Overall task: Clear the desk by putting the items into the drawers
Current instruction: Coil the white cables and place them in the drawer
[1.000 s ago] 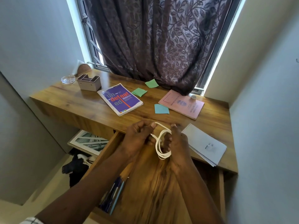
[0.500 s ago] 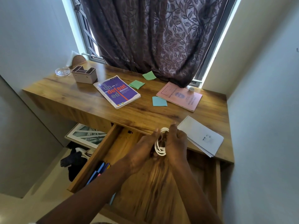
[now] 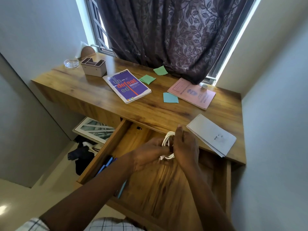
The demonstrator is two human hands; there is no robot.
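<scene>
Both hands hold a coiled white cable (image 3: pixel 167 140) over the open wooden drawer (image 3: pixel 106 145). My left hand (image 3: pixel 147 155) grips the coil from the left, my right hand (image 3: pixel 185 147) from the right, fingers closed around it. Blue pens (image 3: pixel 106 164) lie along the drawer's left side. On the wooden desk (image 3: pixel 93 95) lie a purple book (image 3: pixel 127 88), a pink booklet (image 3: pixel 191 93), a white spiral notepad (image 3: pixel 210 135), two green sticky notes (image 3: pixel 147 79) (image 3: pixel 160 70) and a teal sticky note (image 3: pixel 170 97).
A grey pen holder (image 3: pixel 94 66) and a glass dish (image 3: pixel 71 63) stand at the desk's back left. A dark curtain (image 3: pixel 175 35) hangs over the window behind. Under the desk lie a framed picture (image 3: pixel 93 130) and dark cloth (image 3: pixel 81 155) on the floor.
The coil has been gathered tighter between both hands and lowered toward the open drawer. The camera view has shifted, showing more of the drawer.
</scene>
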